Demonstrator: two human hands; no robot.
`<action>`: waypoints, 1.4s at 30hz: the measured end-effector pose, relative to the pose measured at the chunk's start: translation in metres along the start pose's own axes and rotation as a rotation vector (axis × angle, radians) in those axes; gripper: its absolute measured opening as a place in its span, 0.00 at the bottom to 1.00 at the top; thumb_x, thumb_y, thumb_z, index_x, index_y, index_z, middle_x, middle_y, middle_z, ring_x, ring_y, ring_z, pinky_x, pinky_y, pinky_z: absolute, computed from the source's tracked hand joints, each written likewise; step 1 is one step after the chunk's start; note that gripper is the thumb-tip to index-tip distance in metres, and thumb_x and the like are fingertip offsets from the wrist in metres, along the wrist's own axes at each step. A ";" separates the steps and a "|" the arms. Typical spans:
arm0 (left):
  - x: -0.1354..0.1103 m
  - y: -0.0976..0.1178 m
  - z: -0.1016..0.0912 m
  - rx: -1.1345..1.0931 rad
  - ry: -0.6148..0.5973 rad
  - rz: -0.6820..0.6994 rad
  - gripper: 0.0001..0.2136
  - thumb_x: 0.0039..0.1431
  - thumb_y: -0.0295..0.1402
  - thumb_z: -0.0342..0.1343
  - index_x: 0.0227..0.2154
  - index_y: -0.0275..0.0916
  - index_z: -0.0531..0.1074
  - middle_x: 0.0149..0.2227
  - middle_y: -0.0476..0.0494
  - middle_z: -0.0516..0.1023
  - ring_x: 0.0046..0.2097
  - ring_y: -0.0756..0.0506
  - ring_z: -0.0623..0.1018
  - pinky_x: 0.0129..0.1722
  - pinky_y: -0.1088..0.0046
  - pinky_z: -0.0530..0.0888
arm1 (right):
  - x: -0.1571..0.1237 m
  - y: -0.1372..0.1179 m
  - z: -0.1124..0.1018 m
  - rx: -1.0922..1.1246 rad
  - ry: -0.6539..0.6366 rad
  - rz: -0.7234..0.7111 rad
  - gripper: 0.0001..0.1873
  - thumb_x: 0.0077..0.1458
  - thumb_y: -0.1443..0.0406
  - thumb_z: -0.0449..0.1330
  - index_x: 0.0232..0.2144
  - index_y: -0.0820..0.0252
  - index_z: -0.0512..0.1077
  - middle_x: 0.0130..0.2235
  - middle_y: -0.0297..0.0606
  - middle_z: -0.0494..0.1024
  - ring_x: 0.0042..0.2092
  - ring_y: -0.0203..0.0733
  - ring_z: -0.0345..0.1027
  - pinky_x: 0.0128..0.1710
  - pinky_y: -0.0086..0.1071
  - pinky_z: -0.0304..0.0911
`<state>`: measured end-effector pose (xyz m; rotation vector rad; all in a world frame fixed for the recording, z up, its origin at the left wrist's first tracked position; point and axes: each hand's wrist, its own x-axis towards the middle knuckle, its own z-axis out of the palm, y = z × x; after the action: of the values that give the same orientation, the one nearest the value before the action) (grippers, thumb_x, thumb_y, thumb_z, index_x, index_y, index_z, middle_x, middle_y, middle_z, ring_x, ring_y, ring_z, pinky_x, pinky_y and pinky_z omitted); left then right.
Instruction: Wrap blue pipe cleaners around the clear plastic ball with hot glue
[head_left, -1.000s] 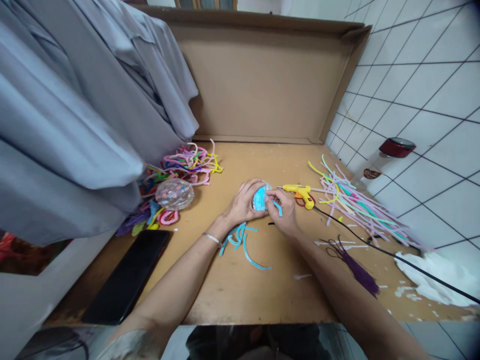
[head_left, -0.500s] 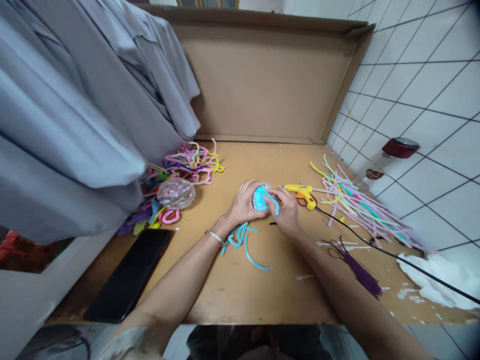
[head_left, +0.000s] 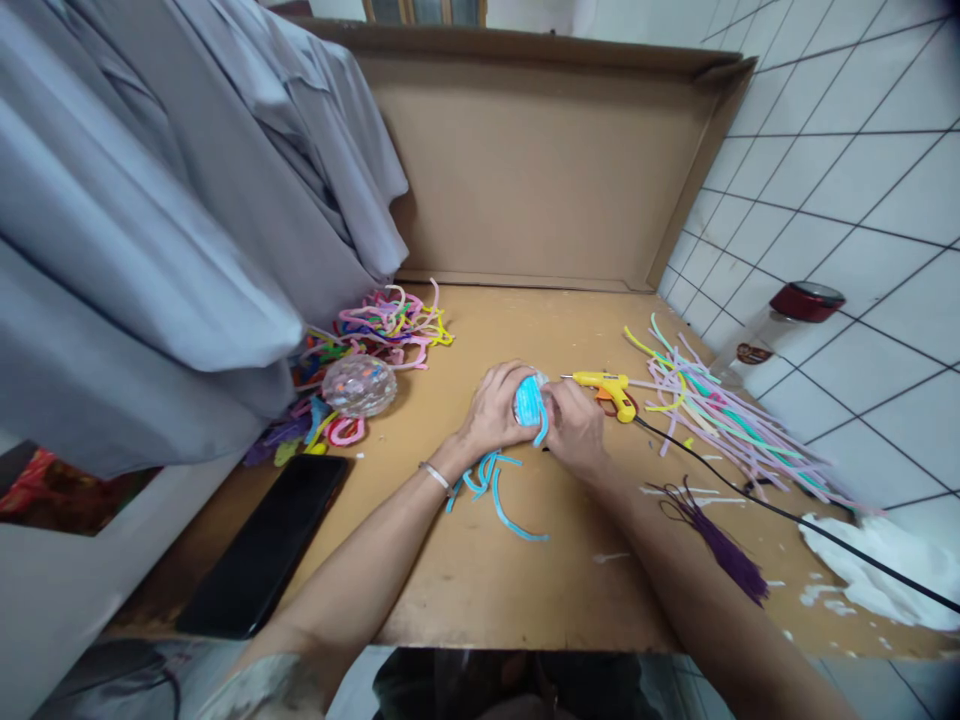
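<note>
My left hand (head_left: 496, 408) is wrapped round a small clear rounded object whose near face is lined with rows of blue pipe cleaner (head_left: 528, 402). One end of a blue pipe cleaner (head_left: 542, 430) hangs loose from it. My right hand (head_left: 577, 425) presses against the object's right side with bent fingers; its fingertips are partly hidden, and the strand lies beside them. Below my left wrist lie several cut blue pipe cleaner pieces (head_left: 516, 525). Just right of my right hand rests a yellow hot glue gun (head_left: 616, 393).
A clear textured ball (head_left: 360, 386) sits by a heap of coloured pipe cleaners (head_left: 390, 320). A black phone (head_left: 262, 545) lies front left. On the right are straight pipe cleaners (head_left: 720, 410), a jar with red lid (head_left: 806, 301), purple strands (head_left: 724, 555), white tissue (head_left: 870, 565) and a black cord (head_left: 712, 463).
The loose blue end has swung from pointing right to hanging down. My right hand's fingers have curled in closer to the object's side. The whole view has shifted slightly.
</note>
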<state>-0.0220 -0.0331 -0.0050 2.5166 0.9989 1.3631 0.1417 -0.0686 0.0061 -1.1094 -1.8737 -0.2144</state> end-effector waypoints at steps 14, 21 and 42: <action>0.002 -0.001 0.003 -0.014 0.021 -0.037 0.32 0.43 0.39 0.65 0.53 0.37 0.65 0.54 0.34 0.69 0.56 0.35 0.71 0.57 0.56 0.69 | 0.014 -0.006 -0.005 0.523 -0.293 0.584 0.15 0.47 0.55 0.59 0.18 0.59 0.67 0.17 0.28 0.62 0.21 0.31 0.52 0.22 0.29 0.46; 0.005 -0.005 0.002 -0.095 0.003 -0.059 0.33 0.40 0.38 0.66 0.52 0.39 0.65 0.52 0.36 0.70 0.54 0.36 0.71 0.56 0.55 0.69 | 0.020 -0.011 -0.012 0.764 -0.234 0.644 0.15 0.44 0.56 0.60 0.15 0.59 0.66 0.17 0.28 0.61 0.23 0.32 0.53 0.23 0.28 0.48; 0.004 -0.012 0.006 -0.199 0.071 -0.085 0.28 0.48 0.44 0.62 0.50 0.38 0.66 0.50 0.36 0.70 0.53 0.38 0.72 0.55 0.58 0.70 | 0.018 -0.029 -0.016 1.606 -0.666 0.828 0.25 0.49 0.52 0.64 0.15 0.58 0.58 0.13 0.20 0.52 0.12 0.25 0.44 0.15 0.24 0.39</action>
<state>-0.0221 -0.0199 -0.0102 2.2717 0.9200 1.4570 0.1261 -0.0838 0.0373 -0.6022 -1.1860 1.9379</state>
